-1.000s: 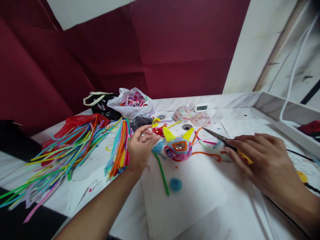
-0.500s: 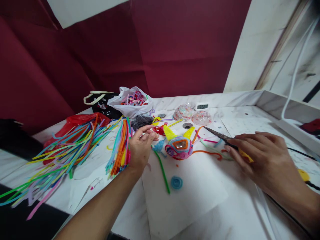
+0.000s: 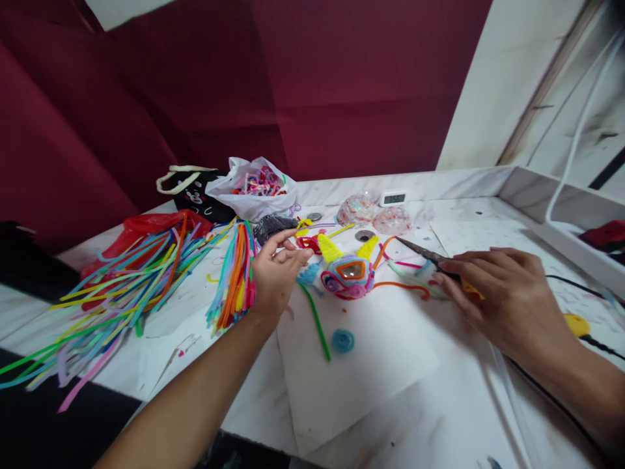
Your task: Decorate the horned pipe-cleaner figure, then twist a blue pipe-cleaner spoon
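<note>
My left hand point(image 3: 274, 273) hovers beside a bundle of pipe cleaners point(image 3: 234, 277), its fingers loosely bent and apart, and nothing shows between them. In my right hand point(image 3: 498, 286) is a pair of scissors point(image 3: 422, 253) with dark blades and yellow-black handles, the tip pointing left. Between the hands sits a round pipe-cleaner figure point(image 3: 359, 286) with two yellow ears and an orange-framed clear window. An orange pipe cleaner point(image 3: 400, 285) lies to its right. In front are a green pipe cleaner point(image 3: 317, 326) and a blue coil point(image 3: 343, 341). A red loop point(image 3: 308, 243) lies near my left fingertips.
Loose pipe cleaners on a red bag point(image 3: 141, 231) spread at left. A white bag point(image 3: 234, 195) of coloured scraps and a black tote point(image 3: 195, 198) stand behind. Two clear domes point(image 3: 393, 221) and a small digital clock point(image 3: 393, 198) are at the back. White paper point(image 3: 361, 391) covers the tabletop's middle.
The whole scene sits slightly higher in view as the camera has tilted a little. My right hand with the scissors has shifted slightly left; my left hand keeps nearly the same pose.
</note>
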`<state>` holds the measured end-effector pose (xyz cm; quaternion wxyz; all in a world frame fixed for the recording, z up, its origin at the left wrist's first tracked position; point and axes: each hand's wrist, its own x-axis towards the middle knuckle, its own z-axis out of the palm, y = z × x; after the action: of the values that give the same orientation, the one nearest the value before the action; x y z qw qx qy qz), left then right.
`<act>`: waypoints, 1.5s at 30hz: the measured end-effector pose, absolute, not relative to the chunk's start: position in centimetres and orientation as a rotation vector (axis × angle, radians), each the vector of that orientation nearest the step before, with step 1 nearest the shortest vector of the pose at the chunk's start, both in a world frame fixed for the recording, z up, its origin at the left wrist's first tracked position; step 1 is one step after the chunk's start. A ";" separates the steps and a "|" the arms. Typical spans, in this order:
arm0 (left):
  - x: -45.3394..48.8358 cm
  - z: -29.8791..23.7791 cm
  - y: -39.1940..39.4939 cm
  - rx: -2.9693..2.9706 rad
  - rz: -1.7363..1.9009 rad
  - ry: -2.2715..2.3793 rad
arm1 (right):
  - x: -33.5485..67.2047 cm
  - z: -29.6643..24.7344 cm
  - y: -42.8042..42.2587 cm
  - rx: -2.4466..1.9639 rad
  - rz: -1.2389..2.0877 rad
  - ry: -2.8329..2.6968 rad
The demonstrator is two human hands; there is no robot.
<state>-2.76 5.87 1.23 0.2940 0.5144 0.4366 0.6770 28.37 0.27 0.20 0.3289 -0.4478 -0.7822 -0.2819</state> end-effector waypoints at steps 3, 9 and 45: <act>-2.8 1.3 5.9 1.372 1.822 1.166 | 28.3 0.0 0.2 -1.177 -0.702 -2.063; -2.5 1.5 5.4 1.388 1.786 1.153 | 28.2 -0.1 0.0 -1.271 -0.644 -2.118; -2.4 1.2 5.3 1.433 1.603 1.275 | 25.0 6.9 3.7 -1.433 -0.136 -2.079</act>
<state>-2.45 5.30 1.17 0.3155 0.5440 0.4841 0.6084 25.00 3.71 6.88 0.3015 -0.5404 -0.7839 -0.0514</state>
